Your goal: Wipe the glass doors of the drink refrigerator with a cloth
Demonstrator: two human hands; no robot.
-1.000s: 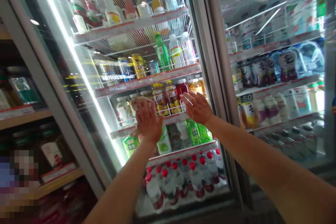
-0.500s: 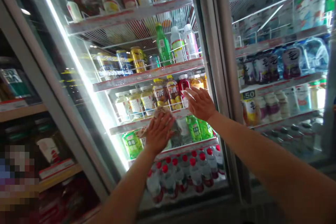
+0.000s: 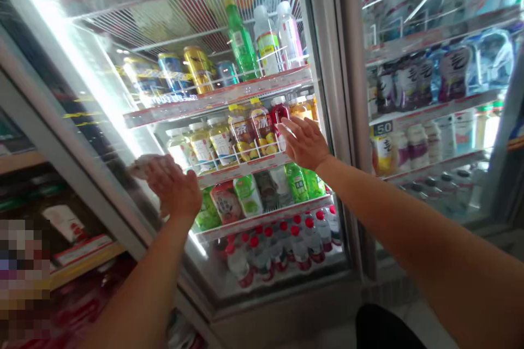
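Note:
My left hand (image 3: 176,188) lies over a pale, crumpled cloth (image 3: 145,162) at the left side of a glass cooler door (image 3: 196,251), near a bright light strip (image 3: 88,68). The cloth sticks out past the fingertips and looks pressed against the glass; part of it is hidden under the palm. Farther right, my right hand (image 3: 305,142) holds nothing. Its fingers are spread at the glass, in front of a red drink bottle (image 3: 280,110). Behind the pane, tea bottles with yellow caps (image 3: 262,125) stand between my hands.
A metal door frame (image 3: 339,65) divides this cooler from another on the right, stocked with dark-purple bottles (image 3: 409,87). Red-capped bottles (image 3: 260,256) fill the bottom shelf. At left stands a wooden shelf (image 3: 82,267) with jars. A black rounded shape (image 3: 380,330) shows at the bottom.
My left hand has moved left and slightly up with the cloth, from mid-door to its left side. My right hand stays nearly in place. The view has tilted down somewhat.

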